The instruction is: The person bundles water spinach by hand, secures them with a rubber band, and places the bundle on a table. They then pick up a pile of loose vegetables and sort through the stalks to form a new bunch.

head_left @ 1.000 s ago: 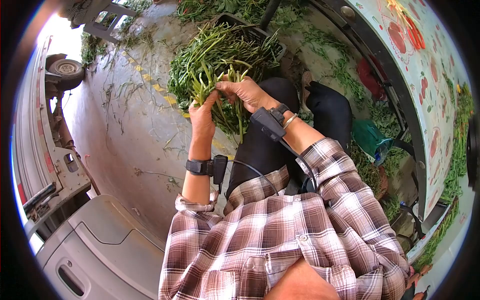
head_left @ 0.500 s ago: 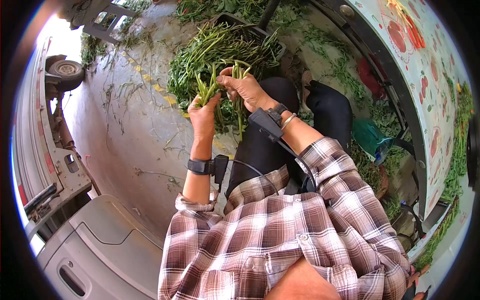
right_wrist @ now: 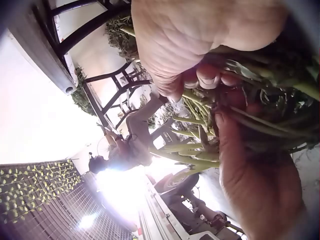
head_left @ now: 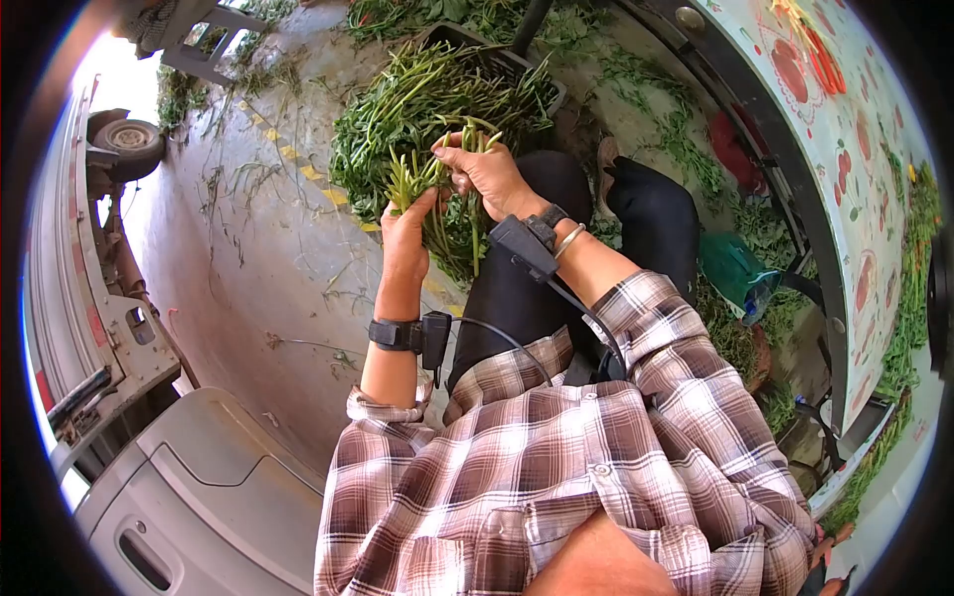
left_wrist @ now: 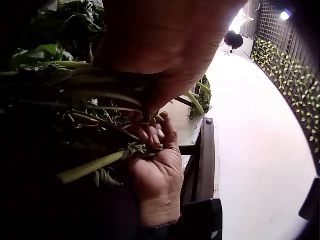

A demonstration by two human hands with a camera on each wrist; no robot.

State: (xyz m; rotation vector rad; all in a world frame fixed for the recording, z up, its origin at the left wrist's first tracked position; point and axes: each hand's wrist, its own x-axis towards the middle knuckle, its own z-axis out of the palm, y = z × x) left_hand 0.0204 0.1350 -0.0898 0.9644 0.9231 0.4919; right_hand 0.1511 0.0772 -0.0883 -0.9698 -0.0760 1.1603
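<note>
In the head view the left hand grips a bunch of green stems, its cut ends standing up past the thumb. Close beside it, the right hand pinches several stems that hang down over the dark trouser leg. Beyond both hands lies a large heap of leafy greens on a dark crate. The right wrist view shows the fingertips of both hands close together at the stems. In the left wrist view one thick stem sticks out below the hands.
A table with a patterned cover stands at the right, a green bag beneath it. Loose greens litter the floor. At the left are a vehicle wheel and a pale vehicle panel; a stool stands at the back left.
The stems in the left hand have gathered into a tighter bunch, with the ends closer together. Both hands have shifted only slightly, and the right still holds its hanging stems.
</note>
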